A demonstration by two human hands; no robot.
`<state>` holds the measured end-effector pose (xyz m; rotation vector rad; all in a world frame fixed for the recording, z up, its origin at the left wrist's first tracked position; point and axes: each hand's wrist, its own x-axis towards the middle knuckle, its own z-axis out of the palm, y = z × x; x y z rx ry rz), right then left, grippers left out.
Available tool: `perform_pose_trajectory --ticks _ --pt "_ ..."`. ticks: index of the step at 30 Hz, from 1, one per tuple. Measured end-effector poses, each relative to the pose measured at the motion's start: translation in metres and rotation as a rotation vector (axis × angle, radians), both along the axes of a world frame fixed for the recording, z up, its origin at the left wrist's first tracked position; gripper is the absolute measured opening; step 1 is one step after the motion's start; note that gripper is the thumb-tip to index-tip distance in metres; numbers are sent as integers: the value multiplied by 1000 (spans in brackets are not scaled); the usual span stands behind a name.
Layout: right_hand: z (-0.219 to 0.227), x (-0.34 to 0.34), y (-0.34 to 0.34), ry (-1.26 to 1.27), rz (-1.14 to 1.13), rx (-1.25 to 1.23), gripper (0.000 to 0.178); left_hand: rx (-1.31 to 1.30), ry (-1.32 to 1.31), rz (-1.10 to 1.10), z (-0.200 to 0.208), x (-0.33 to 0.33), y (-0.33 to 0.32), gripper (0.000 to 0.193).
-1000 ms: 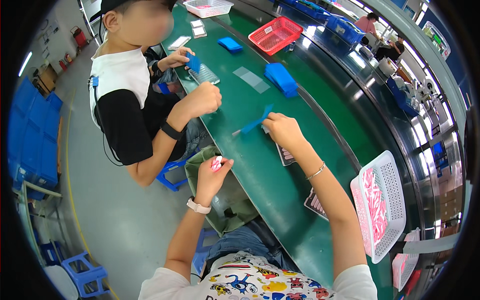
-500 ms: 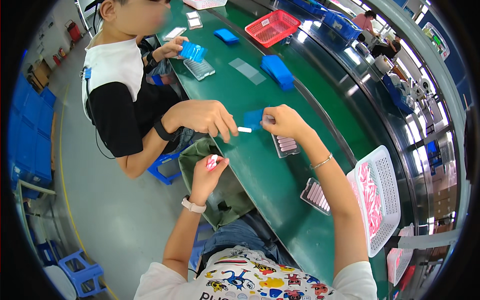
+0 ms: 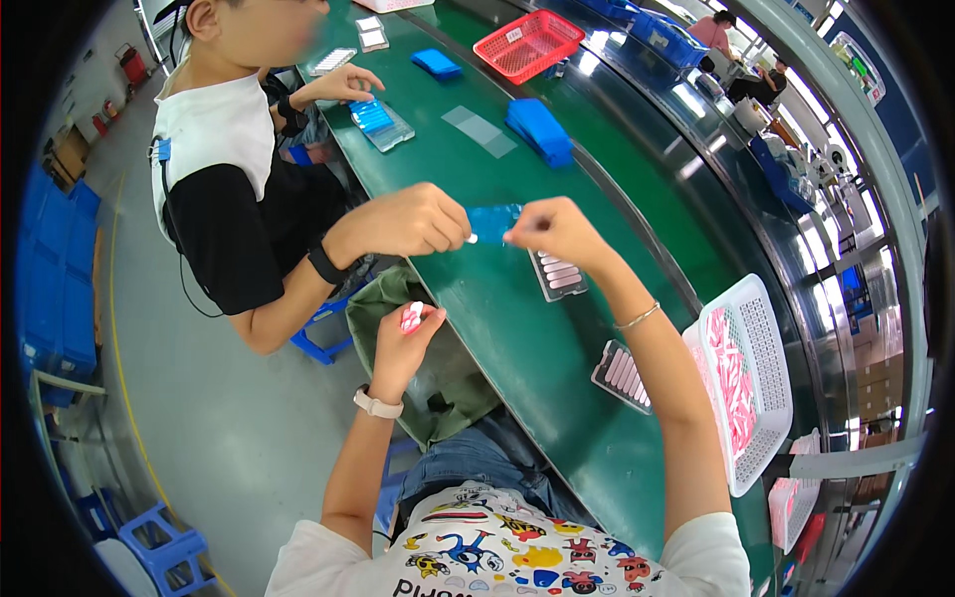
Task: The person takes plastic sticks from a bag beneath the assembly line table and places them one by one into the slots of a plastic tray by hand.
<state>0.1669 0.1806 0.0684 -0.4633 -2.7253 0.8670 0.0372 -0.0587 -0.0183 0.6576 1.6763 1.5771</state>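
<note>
My left hand (image 3: 398,348) is closed around small pink-and-white pieces (image 3: 411,316) beside the table's near edge. Over the table, my right hand (image 3: 557,234) pinches the right side of a blue translucent film (image 3: 492,221). A co-worker's hand (image 3: 413,224) meets the film's left side, with the white tip of a small stick (image 3: 472,239) between its fingers. Under my right wrist lies a tray of pale pink sticks (image 3: 560,277), partly covered. A second tray of pink sticks (image 3: 623,378) rests beside my right forearm.
A white basket of pink-and-white pieces (image 3: 781,398) stands right of my forearm. Farther back are a stack of blue sheets (image 3: 540,131), clear film (image 3: 479,132) and a red basket (image 3: 527,47). The co-worker's other hand (image 3: 343,85) is by a blue-covered tray (image 3: 383,124).
The blue film now spans between my right hand and the co-worker's hand, which has moved slightly up. The co-worker's other hand has put its blue film down on the tray.
</note>
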Motion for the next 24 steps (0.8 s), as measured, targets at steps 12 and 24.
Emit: perform_pose_trajectory --ticks 12,24 --pt "-11 25 -4 625 -394 -891 27 -43 -175 -17 4 7 -8 14" --pt "-8 45 -35 764 -140 -1271 35 -43 -226 -27 9 14 -20 14"
